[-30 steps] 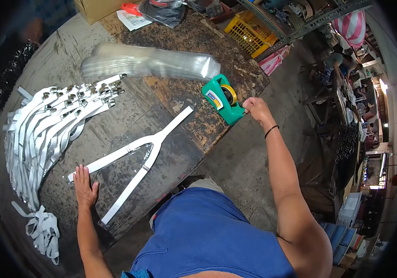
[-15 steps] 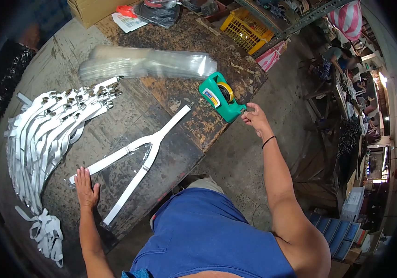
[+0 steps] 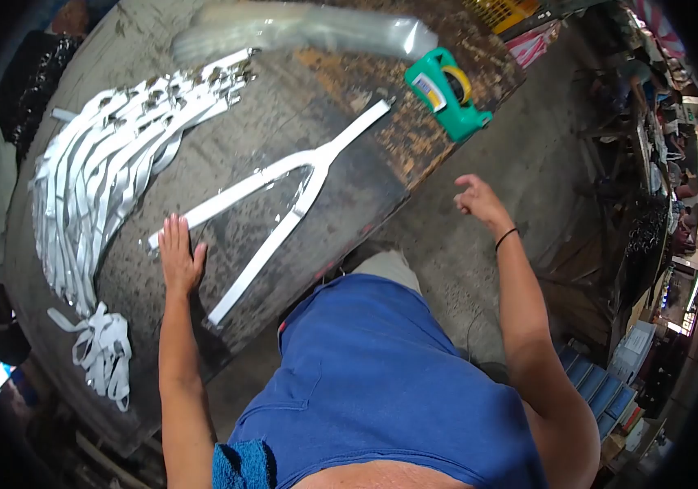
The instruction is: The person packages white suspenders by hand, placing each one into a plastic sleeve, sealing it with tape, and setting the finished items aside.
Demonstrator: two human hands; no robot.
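A white Y-shaped pair of suspenders (image 3: 316, 159) lies spread on the worktable, with clear plastic showing about its straps. My left hand (image 3: 178, 254) lies flat, fingers stretched, its fingertips at the lower end of the left strap. Off the table's edge, my right hand (image 3: 482, 204) is held in the air, thumb and fingers drawn together. Whatever sits between those fingertips, if anything, is too small to make out. Above that hand a green tape dispenser (image 3: 449, 106) with a yellow-rimmed roll stands at the table corner.
Many white suspenders with metal clips (image 3: 112, 163) are piled on the left, above a tangle of white straps (image 3: 106, 350). Clear plastic bags (image 3: 308, 31) lie along the back of the worn table (image 3: 284, 261). Other people sit at work at the far right.
My right hand has come away from the dispenser's cutting end, toward my body. My left hand stays on the strap end. The whole view has shifted, with the table now higher in it.
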